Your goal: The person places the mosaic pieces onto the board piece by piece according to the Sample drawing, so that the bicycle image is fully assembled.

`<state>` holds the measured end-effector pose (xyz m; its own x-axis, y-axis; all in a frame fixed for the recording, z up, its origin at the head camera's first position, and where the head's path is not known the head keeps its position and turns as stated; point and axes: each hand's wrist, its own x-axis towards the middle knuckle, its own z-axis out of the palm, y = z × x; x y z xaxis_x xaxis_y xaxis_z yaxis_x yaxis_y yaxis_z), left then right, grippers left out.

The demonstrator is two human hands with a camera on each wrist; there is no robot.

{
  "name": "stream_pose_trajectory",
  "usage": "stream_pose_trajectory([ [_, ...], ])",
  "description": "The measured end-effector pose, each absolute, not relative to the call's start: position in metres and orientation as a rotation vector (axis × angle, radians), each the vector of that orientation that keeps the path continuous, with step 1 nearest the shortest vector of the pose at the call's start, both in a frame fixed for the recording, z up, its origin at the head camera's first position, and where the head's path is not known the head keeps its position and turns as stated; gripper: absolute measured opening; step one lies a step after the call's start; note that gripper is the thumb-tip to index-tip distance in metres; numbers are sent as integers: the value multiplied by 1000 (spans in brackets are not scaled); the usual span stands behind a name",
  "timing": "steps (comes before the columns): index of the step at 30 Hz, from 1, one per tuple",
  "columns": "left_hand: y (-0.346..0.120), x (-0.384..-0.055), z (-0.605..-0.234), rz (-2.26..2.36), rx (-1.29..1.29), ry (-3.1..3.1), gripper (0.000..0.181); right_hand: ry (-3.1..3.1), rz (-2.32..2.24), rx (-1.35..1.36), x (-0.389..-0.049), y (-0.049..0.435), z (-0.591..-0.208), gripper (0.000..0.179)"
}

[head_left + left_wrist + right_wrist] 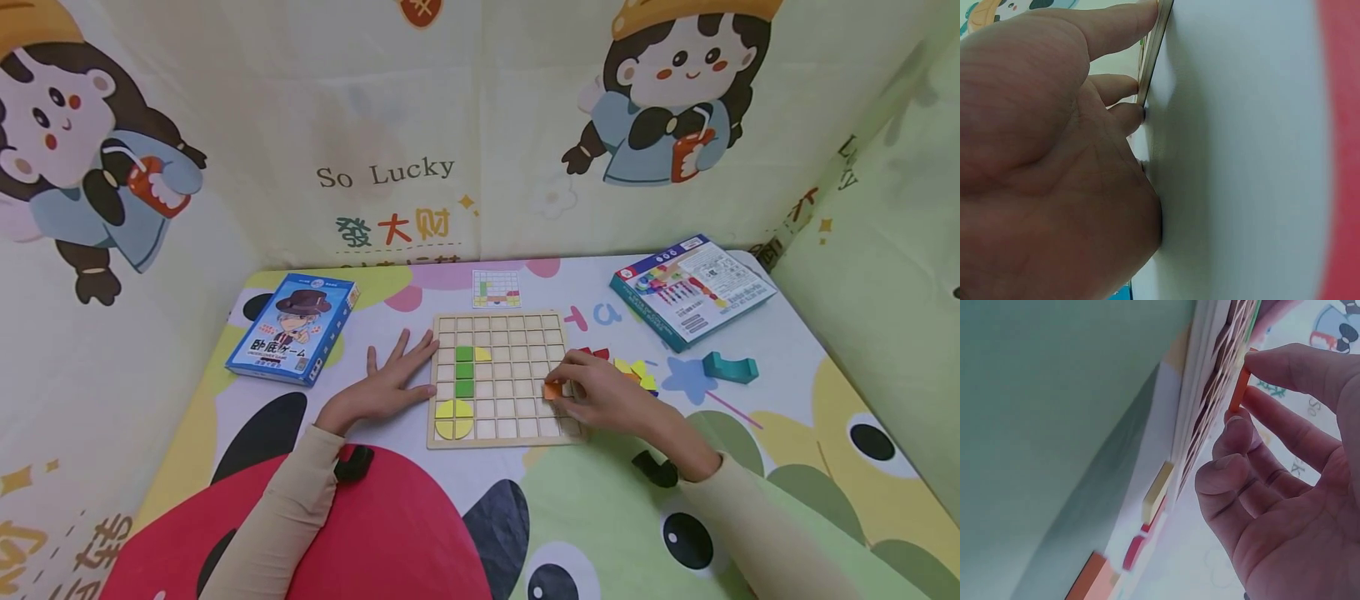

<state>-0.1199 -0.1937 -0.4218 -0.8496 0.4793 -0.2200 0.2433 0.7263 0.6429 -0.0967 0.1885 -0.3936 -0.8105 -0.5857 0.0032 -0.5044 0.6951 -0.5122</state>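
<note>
A wooden grid board (507, 443) lies flat in the middle of the table. Green squares (464, 371) stand in a column on its left side, with a yellow quarter-round piece (482, 354) beside the top one. Yellow pieces form a circle (454, 419) in the lower left corner. My right hand (611, 393) pinches an orange tile (1241, 387) between thumb and fingers over the board's right side. With fingers spread, my left hand (382, 385) rests on the table, its thumb and fingertips touching the board's left edge.
Behind the board lies a pattern card (496, 289). Loose red pieces (597, 353) and yellow pieces (637, 372) lie to its right. A teal block (731, 367) sits farther right. A blue game box (294, 328) is at left, another box (692, 292) at back right.
</note>
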Motion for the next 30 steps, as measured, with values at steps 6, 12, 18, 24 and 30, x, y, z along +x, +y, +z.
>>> stream_pose_trajectory([
  [6,-193,-118,-418,883,559,2551,83,2716,-779,-899,-97,179,-392,30],
  [12,-194,-119,-419,886,564,2551,83,2696,-781,-910,-96,170,-392,32],
  [18,-195,-119,-420,889,561,2551,83,2682,-762,-935,-96,160,-393,30],
  [24,-194,-119,-420,890,563,2546,83,2686,-744,-947,-94,151,-394,31],
  [30,-193,-119,-420,891,565,2546,83,2693,-732,-963,-93,143,-394,31],
])
